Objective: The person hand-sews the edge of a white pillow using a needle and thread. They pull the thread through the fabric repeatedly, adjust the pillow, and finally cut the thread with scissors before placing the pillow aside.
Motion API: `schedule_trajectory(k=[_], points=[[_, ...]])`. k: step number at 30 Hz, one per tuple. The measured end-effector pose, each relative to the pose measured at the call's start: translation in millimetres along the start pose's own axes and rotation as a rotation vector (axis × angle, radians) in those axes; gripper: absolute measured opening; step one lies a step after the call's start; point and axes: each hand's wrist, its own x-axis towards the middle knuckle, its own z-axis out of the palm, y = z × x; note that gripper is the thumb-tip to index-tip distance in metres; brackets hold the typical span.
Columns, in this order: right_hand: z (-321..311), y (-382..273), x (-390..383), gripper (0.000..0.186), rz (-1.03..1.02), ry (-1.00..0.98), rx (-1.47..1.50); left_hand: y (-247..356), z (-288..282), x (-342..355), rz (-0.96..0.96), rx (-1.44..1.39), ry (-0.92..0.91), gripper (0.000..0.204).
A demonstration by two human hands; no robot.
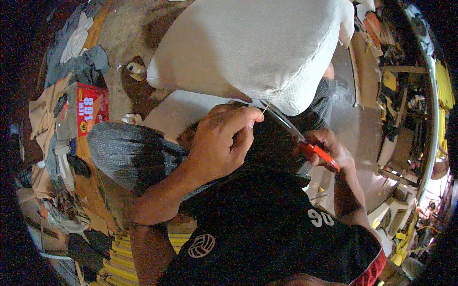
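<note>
A plump, light grey stuffed cushion (248,47) takes up the far middle, with a seam running along its right side to a gathered corner close to me. From that corner a thin, pale thread (264,111) runs to my left hand (220,140), whose thumb and forefinger pinch it. My right hand (328,145) is closed round the orange handle of a pair of scissors (285,123). The blades point up and left and reach the thread beside the cushion's corner. Whether they touch the thread I cannot tell.
On the floor at the far left lies a thread spool or cone (136,70). A red box (93,109) stands among piled cloth and cardboard on the left. Cluttered shelves (403,69) line the right side. Yellow slats (125,261) show at the lower left.
</note>
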Motion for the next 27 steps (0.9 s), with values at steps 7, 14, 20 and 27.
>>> schedule_trajectory(k=[7, 14, 20, 27], points=[[4.1, -6.1, 8.9, 0.028, -0.066, 0.067, 0.033, 0.8, -1.6, -0.7, -0.045, 0.017, -0.037, 0.014], [5.5, 5.2, 8.7, 0.028, -0.032, 0.090, 0.094, -5.8, 0.7, -1.0, 0.046, 0.003, 0.023, 0.017], [6.8, -1.6, 8.9, 0.031, 0.031, 0.126, 0.083, -3.8, -1.0, 0.1, 0.007, 0.012, -0.010, 0.016], [6.0, -2.3, 12.3, 0.029, -0.051, 0.132, -0.033, -3.0, -0.9, -0.3, -0.005, 0.009, -0.014, 0.015]])
